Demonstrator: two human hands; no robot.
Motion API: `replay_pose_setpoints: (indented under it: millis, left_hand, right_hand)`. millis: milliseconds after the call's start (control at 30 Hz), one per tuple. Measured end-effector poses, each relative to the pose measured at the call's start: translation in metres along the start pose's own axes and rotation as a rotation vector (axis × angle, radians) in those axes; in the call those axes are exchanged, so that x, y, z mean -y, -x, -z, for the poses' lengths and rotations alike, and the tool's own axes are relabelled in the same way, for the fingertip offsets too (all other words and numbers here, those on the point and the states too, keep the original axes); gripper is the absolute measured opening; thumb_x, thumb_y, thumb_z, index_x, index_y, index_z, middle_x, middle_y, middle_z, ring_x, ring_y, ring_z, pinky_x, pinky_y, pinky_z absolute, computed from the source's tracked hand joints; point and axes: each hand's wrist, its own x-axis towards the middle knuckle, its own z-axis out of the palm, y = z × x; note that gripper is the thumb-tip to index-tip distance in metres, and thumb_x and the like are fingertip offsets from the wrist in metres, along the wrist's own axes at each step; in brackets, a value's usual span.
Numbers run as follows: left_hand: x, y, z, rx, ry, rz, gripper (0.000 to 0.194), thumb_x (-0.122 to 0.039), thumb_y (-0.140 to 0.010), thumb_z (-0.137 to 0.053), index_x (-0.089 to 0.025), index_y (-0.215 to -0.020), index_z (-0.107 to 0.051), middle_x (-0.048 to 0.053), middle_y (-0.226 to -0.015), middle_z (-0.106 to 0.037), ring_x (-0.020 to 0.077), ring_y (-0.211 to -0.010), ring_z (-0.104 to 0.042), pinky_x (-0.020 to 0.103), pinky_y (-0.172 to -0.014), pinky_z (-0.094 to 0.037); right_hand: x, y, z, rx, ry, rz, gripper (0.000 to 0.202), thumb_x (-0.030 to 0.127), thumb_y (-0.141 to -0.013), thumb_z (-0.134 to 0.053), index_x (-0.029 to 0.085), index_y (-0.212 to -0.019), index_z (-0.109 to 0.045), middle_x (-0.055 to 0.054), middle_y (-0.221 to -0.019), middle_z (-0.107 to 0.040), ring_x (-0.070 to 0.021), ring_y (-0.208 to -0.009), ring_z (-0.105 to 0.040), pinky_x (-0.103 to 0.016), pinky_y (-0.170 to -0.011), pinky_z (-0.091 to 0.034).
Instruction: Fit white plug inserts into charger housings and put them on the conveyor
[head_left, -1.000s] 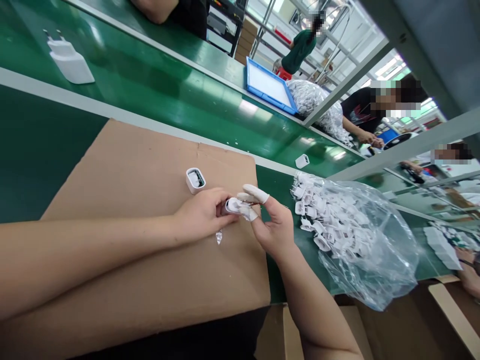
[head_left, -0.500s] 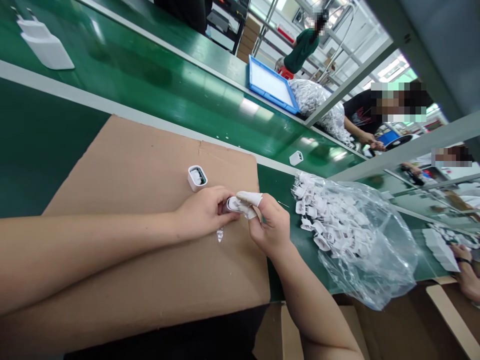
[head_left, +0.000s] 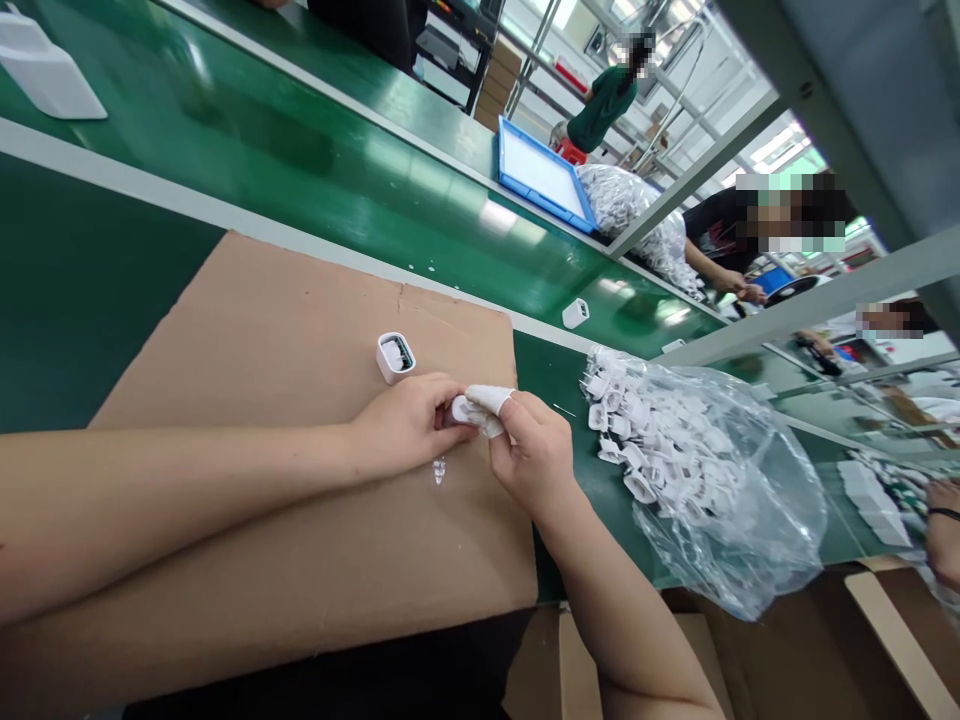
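My left hand [head_left: 412, 420] is closed round a white charger housing [head_left: 459, 408] above the cardboard sheet [head_left: 315, 330]. White covers sit on the thumb and finger of my right hand [head_left: 532, 440], which are pressed together at the housing's near end; anything between them is hidden. Just behind my left hand, a second white housing [head_left: 395, 357] stands on the cardboard with its open end up and a green board inside. A small clear plastic piece [head_left: 439, 471] lies below my left fingers.
Right of the cardboard lies a clear bag [head_left: 780, 500] of white plastic parts. A green belt [head_left: 300, 170] runs behind, carrying a white plug adapter [head_left: 49, 75] and a small housing [head_left: 576, 314]. Beyond are a blue tray [head_left: 547, 175] and people. Open cartons [head_left: 750, 660] stand below right.
The adapter and small housing on the belt have shifted left. My right hand has moved slightly left, closer in on the housing held by my left hand.
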Motion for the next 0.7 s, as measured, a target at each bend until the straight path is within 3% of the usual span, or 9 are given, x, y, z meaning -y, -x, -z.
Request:
replay_pose_setpoints:
  millis: [167, 300, 433, 567, 700]
  left_hand:
    - [0.000, -0.001, 0.000, 0.011, -0.038, 0.043, 0.020, -0.039, -0.084, -0.069, -0.020, -0.082, -0.065, 0.000, -0.075, -0.061, 0.0176, -0.071, -0.054, 0.030, -0.063, -0.039]
    - [-0.001, 0.000, 0.000, 0.005, -0.024, 0.044, 0.021, -0.038, -0.085, -0.069, -0.019, -0.078, -0.063, 0.000, -0.076, -0.061, 0.0174, -0.071, -0.055, 0.030, -0.064, -0.040]
    - [-0.002, 0.003, -0.001, 0.000, -0.021, -0.005, 0.022, -0.033, -0.087, -0.068, -0.022, -0.106, -0.065, -0.001, -0.084, -0.065, 0.0173, -0.074, -0.058, 0.029, -0.066, -0.043]
    - [0.000, 0.008, -0.004, 0.021, -0.253, -0.112, 0.016, -0.033, -0.096, -0.057, -0.019, -0.105, -0.060, 0.003, -0.089, -0.063, 0.0202, -0.079, -0.061, 0.031, -0.069, -0.045]
    - [0.002, 0.011, -0.004, 0.010, -0.527, -0.183, 0.024, -0.037, -0.101, -0.049, -0.017, -0.110, -0.057, 0.008, -0.093, -0.061, 0.0243, -0.085, -0.062, 0.033, -0.068, -0.048]
  right_hand:
    - [-0.002, -0.002, -0.002, -0.006, -0.102, -0.104, 0.037, 0.007, -0.086, -0.050, 0.024, -0.115, -0.067, -0.004, -0.101, -0.076, -0.0184, -0.088, -0.072, -0.029, -0.078, -0.058]
    - [0.003, -0.002, -0.002, -0.013, 0.009, -0.052, 0.037, 0.003, -0.082, -0.049, 0.024, -0.108, -0.067, -0.005, -0.095, -0.075, -0.0196, -0.085, -0.070, -0.029, -0.072, -0.054]
    - [0.010, -0.004, 0.002, 0.003, 0.064, -0.034, 0.034, 0.002, -0.078, -0.048, 0.023, -0.099, -0.064, -0.003, -0.085, -0.071, -0.0185, -0.077, -0.065, -0.026, -0.065, -0.047]
    - [0.015, -0.008, 0.006, 0.028, 0.111, -0.086, 0.030, 0.003, -0.072, -0.048, 0.024, -0.090, -0.060, -0.001, -0.081, -0.069, -0.0169, -0.071, -0.063, -0.025, -0.057, -0.040]
    - [0.019, -0.010, 0.006, 0.069, 0.116, -0.167, 0.027, 0.005, -0.072, -0.048, 0.024, -0.089, -0.058, -0.001, -0.084, -0.069, -0.0173, -0.073, -0.062, -0.025, -0.058, -0.037]
